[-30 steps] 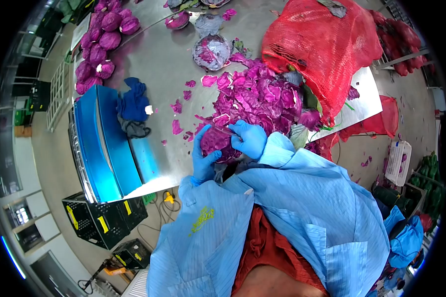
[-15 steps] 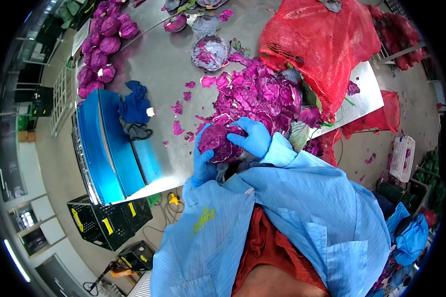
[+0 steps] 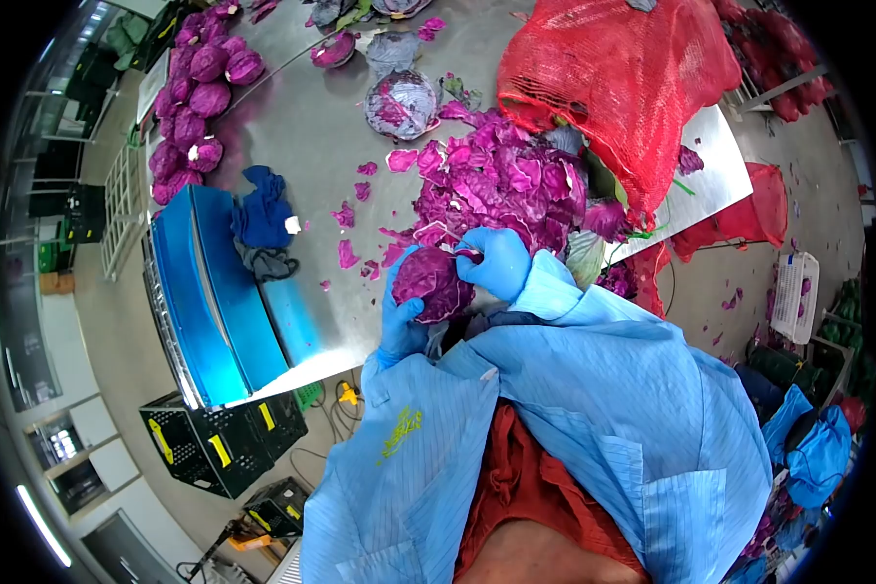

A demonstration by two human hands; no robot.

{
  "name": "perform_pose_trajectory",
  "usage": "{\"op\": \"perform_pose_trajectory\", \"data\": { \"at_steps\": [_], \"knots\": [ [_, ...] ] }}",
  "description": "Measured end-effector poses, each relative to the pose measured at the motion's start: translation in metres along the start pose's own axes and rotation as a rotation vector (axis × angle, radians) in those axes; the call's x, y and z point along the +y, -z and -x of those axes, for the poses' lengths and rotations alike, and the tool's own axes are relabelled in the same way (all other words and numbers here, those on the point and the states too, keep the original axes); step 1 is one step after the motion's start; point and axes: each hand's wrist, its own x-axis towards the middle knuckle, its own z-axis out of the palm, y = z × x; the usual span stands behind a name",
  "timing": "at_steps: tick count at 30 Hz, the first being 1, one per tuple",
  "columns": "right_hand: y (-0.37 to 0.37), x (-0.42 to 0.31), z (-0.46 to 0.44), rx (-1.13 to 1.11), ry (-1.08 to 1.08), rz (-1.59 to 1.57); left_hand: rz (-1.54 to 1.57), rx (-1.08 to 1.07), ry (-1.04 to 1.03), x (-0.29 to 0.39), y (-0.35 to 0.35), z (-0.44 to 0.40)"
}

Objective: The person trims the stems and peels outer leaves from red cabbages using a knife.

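Note:
At the table's near edge, my left hand [image 3: 399, 321], in a blue glove, is wrapped round the left side of a red cabbage [image 3: 432, 284]. My right hand [image 3: 499, 264], gloved too, is closed at the cabbage's upper right, its fingertips pinching a small piece of purple leaf [image 3: 470, 255]. Just beyond both hands lies a heap of torn purple leaves [image 3: 506, 185]. Farther back sits a dull, greyish-purple cabbage [image 3: 401, 104] with its outer leaves on.
A red mesh sack [image 3: 613, 78] stands beyond the leaf heap at the right. Bare purple cabbages [image 3: 209, 99] are piled at the back left, near a blue box [image 3: 209, 292] and a blue cloth [image 3: 261, 207]. Black crates [image 3: 226, 443] stand on the floor at the left.
My right hand has drawn back from over the cabbage to its upper right side and closed on a piece of leaf. My left hand still holds the cabbage. The view has shifted slightly.

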Motion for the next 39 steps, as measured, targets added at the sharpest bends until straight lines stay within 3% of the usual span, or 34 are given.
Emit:
{"op": "perform_pose_trajectory", "data": {
  "at_steps": [4,7,8,11,12,15,19,22,26,39],
  "knots": [
    [0.005,0.022,-0.003,-0.001,-0.013,0.084,0.122,0.026,0.056,-0.004,0.005,0.008],
    [0.029,0.013,-0.008,-0.206,-0.598,-0.243,0.212,-0.013,0.097,-0.001,0.005,0.012],
    [0.026,0.024,-0.006,-0.124,-0.388,-0.174,0.221,-0.030,0.103,0.002,0.004,0.009],
    [0.024,0.036,-0.005,0.069,-0.141,0.204,0.245,-0.034,0.073,0.003,0.003,0.005],
    [0.025,0.034,-0.006,0.031,-0.168,0.096,0.254,-0.028,0.053,0.002,0.002,0.003],
    [0.024,0.015,-0.007,0.001,0.102,-0.191,0.223,0.044,0.056,0.003,-0.002,0.002],
    [0.041,-0.051,-0.010,-0.268,-0.036,-0.372,0.216,0.033,0.119,0.000,0.001,-0.001],
    [0.027,-0.050,-0.003,-0.349,0.140,-0.319,0.195,0.051,0.164,0.000,0.001,0.000],
    [0.012,-0.030,-0.001,-0.292,0.251,-0.252,0.181,0.048,0.184,-0.001,0.003,0.002],
    [0.039,-0.033,-0.014,-0.627,0.299,-0.043,0.311,0.033,0.394,-0.010,0.014,0.004]
  ]
}}
